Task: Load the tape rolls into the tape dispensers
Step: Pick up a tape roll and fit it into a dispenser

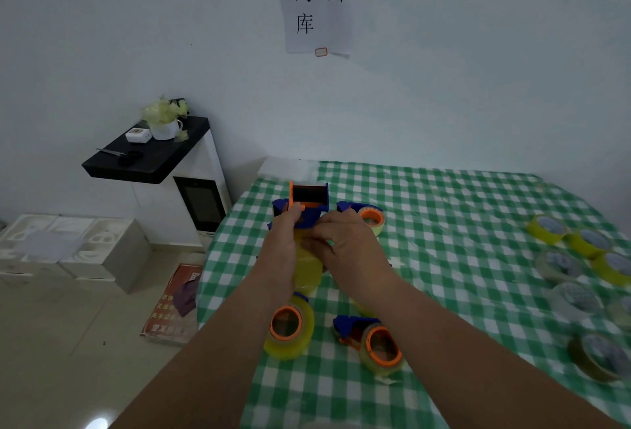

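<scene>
A blue and orange dispenser [309, 205] is held up above the table's [461, 223] left part, near its far left corner, its open black mouth facing the camera. A yellow roll [305, 266] sits below it between the two hands, clear film running from the roll up toward the dispenser. The left hand [281, 244] holds the dispenser's left side, thumb up against the orange edge, fingers curled round the body. The right hand [345, 240] has its grip narrow, fingertips pinching at the film and the dispenser's lower front.

Just behind the right hand, a second dispenser [367, 215] lies on the green checked cloth with an orange-cored roll in it. Nearer the front edge, below the forearms, a third roll on an orange core [288, 326] stands on its side by the left edge, and beside it to the right a fourth dispenser [372, 336], blue with an orange hub, lies with its clear tape loaded.

Along the right edge lie loose rolls [577, 258]: three yellow ones farthest back, several clear ones in the middle, and a brown one [597, 357] nearest the front.

Left of the table stands a white cabinet with a black top [150, 152], bearing a white cup of yellowish scraps and a small white box. White boxes [68, 247] sit on the floor, and a red poster [174, 305] lies by the table. A paper sign [316, 1] hangs on the wall.
</scene>
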